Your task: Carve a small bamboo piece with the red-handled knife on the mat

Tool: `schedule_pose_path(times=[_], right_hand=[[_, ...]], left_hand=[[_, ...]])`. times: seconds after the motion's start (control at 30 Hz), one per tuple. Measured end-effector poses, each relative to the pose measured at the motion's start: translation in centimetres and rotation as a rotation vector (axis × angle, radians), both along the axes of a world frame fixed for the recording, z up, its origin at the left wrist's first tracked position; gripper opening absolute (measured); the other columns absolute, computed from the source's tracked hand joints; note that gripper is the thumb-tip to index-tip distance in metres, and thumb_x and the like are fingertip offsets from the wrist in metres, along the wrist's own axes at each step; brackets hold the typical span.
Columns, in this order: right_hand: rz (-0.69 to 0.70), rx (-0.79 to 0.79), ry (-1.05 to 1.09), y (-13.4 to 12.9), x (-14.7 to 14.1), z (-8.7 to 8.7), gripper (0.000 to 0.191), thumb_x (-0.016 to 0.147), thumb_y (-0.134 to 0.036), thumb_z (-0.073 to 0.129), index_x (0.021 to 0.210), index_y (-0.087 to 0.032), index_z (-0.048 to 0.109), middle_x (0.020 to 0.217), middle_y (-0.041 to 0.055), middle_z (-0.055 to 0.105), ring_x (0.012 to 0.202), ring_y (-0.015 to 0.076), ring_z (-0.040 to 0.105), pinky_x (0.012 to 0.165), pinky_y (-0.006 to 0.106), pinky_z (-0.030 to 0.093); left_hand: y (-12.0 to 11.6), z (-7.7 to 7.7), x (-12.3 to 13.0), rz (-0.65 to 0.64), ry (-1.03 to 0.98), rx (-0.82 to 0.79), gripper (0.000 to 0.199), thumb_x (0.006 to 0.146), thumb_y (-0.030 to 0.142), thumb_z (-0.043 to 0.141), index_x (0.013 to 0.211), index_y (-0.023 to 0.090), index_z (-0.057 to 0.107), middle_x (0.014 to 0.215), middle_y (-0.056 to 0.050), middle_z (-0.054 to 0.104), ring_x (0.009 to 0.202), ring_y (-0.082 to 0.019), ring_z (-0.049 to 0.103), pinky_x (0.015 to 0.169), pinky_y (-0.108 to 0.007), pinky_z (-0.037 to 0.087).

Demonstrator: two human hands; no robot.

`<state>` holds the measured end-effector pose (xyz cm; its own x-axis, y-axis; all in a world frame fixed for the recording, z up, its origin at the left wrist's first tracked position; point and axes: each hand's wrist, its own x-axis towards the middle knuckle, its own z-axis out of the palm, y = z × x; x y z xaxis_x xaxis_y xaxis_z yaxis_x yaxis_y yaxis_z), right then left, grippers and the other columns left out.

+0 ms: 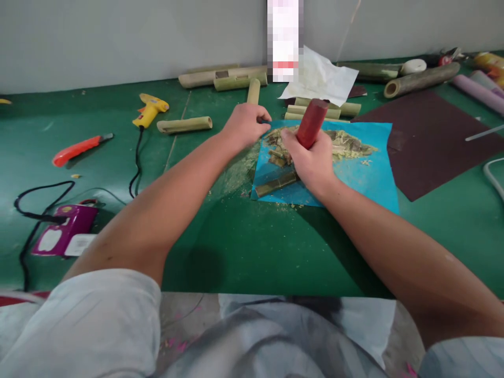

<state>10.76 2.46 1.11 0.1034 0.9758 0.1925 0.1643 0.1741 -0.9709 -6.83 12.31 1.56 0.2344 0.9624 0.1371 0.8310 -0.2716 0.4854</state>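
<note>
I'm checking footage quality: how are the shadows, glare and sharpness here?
Head view: a dark shadow lies on the green table beside the right forearm; pale sheen at the table's left; an upright patch is pixelated; fine shavings on the blue sheet look soft.

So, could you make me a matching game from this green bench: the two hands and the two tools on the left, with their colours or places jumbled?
Things
1. Right hand
2. Glue gun
3. Left hand
4. Cutter knife

Colours or places
a. Mostly orange-red, lying on the bench
b. At the upper left corner of the blue sheet
c. Wrapped round a red cylinder
d. Mostly yellow, lying on the bench

Right pairs: 1-c, 2-d, 3-b, 4-a
</note>
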Motion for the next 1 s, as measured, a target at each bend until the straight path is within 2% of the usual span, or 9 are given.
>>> schedule_pose_path(times=[0.17,0.47,0.6,0.67,0.73,0.83,0.87,0.9,1.0], right_hand=[[0.062,-0.049,0.001,-0.9,-1.0,0.2,0.048,0.088,-0.040,0.077,0.061,-0.026,0.040,0.057,-0.0069,0.038,0.056,0.0098,0.038,0.054,0.030,0.034],[0.130,-0.044,-0.063,-1.3,-3.0,-0.1,0.047,0.084,-0.054,0.073,0.063,-0.026,0.042,0.058,-0.0064,0.044,0.057,0.0107,0.043,0.055,0.029,0.038],[0.154,-0.047,-0.054,-1.6,-3.2,-0.1,0.047,0.085,-0.054,0.073,0.064,-0.026,0.042,0.058,-0.0061,0.046,0.057,0.0108,0.046,0.055,0.029,0.040],[0.164,-0.044,-0.008,-1.7,-3.1,0.0,0.046,0.086,-0.052,0.073,0.063,-0.026,0.043,0.058,-0.0057,0.046,0.057,0.0106,0.045,0.055,0.029,0.040],[0.142,-0.030,0.038,-1.7,-2.8,0.4,0.046,0.087,-0.050,0.073,0.063,-0.025,0.043,0.059,-0.0051,0.047,0.058,0.0107,0.045,0.056,0.029,0.041],[0.064,0.004,0.086,-1.3,-2.1,1.1,0.043,0.092,-0.046,0.071,0.066,-0.026,0.044,0.061,-0.0047,0.047,0.060,0.0117,0.047,0.058,0.030,0.044],[0.042,0.015,0.107,-1.1,-1.8,1.4,0.043,0.094,-0.045,0.071,0.066,-0.026,0.044,0.060,-0.0047,0.046,0.059,0.0120,0.047,0.058,0.030,0.044],[0.031,0.027,0.127,-0.8,-1.6,1.6,0.043,0.095,-0.044,0.070,0.067,-0.026,0.043,0.060,-0.0048,0.046,0.058,0.0121,0.046,0.057,0.031,0.044],[0.005,0.080,0.155,0.1,-0.6,1.8,0.044,0.098,-0.048,0.067,0.069,-0.026,0.043,0.060,-0.0045,0.046,0.057,0.0125,0.048,0.055,0.032,0.045]], left_hand=[[-0.9,0.6,-2.4,0.056,0.016,-0.072,0.023,0.077,0.023,0.070,0.095,0.016,0.081,0.092,-0.006,0.079,0.086,-0.020,0.068,0.085,-0.034,0.051],[-1.8,1.3,-5.3,0.145,0.061,-0.134,0.022,0.079,0.024,0.071,0.097,0.018,0.082,0.081,-0.004,0.076,0.078,-0.018,0.065,0.083,-0.032,0.050],[-2.5,1.3,-5.4,0.132,0.101,-0.024,0.029,0.082,0.021,0.065,0.106,0.017,0.080,0.101,-0.006,0.078,0.089,-0.019,0.065,0.088,-0.031,0.049],[-3.8,1.8,-5.1,0.111,0.111,0.063,0.031,0.084,0.022,0.063,0.110,0.017,0.079,0.112,-0.007,0.076,0.089,-0.016,0.063,0.089,-0.031,0.048],[-5.8,2.6,-4.4,0.046,0.090,0.069,0.027,0.088,0.031,0.064,0.103,0.015,0.079,0.105,-0.006,0.076,0.084,-0.015,0.061,0.083,-0.030,0.047],[-9.2,4.3,-3.1,-0.062,0.101,-0.173,0.029,0.088,0.045,0.067,0.089,0.018,0.079,0.086,-0.003,0.075,0.075,-0.016,0.061,0.074,-0.031,0.045],[-10.3,4.8,-2.7,-0.104,0.148,-0.246,0.031,0.087,0.048,0.070,0.090,0.019,0.079,0.086,-0.003,0.076,0.077,-0.017,0.063,0.074,-0.031,0.045],[-11.2,5.2,-2.2,-0.119,0.203,-0.272,0.033,0.082,0.052,0.076,0.090,0.019,0.078,0.088,-0.003,0.076,0.078,-0.019,0.064,0.073,-0.031,0.044],[-13.0,5.6,-1.3,-0.181,0.437,-0.314,0.037,0.079,0.055,0.078,0.095,0.021,0.077,0.098,-0.006,0.077,0.087,-0.025,0.069,0.071,-0.032,0.043]])
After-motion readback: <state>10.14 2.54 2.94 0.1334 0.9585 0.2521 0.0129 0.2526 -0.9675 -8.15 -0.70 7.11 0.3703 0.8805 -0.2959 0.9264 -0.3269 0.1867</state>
